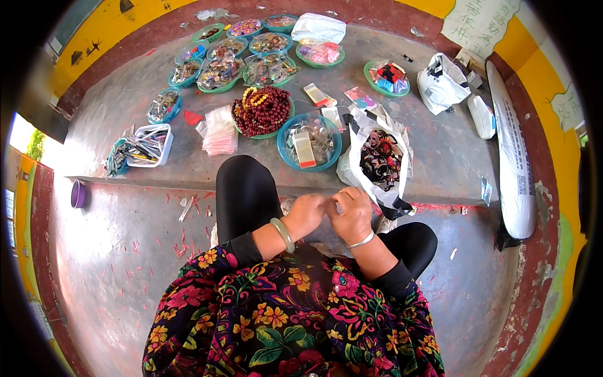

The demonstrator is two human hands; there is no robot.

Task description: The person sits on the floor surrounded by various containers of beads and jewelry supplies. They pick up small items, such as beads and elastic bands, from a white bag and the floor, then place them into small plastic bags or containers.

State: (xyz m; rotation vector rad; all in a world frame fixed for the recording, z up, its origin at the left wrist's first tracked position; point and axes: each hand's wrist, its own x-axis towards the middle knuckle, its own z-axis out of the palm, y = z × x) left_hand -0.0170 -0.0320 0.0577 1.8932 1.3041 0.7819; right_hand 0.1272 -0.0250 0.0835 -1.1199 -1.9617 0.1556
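My left hand [306,215] and my right hand [352,217] meet above my lap, fingertips pinched together. Whatever lies between them is too small or hidden to make out. Just beyond my right hand stands an open white bag [355,164] filled with dark, reddish beaded pieces [380,160]. A blue basin [284,139] of clear packets lies ahead of my left hand, with a white-and-orange card [304,149] on top. Left of it, dark red bead strings [260,113] are heaped in a green basin, a yellow strand among them.
Several basins of small parts [269,69] crowd the raised ledge farther back. A white tray of pen-like tools [151,144] and a stack of clear bags [220,130] lie left. White bags [442,85] and a long wrapped roll [512,151] stand right. A purple pot [78,194] sits below the ledge.
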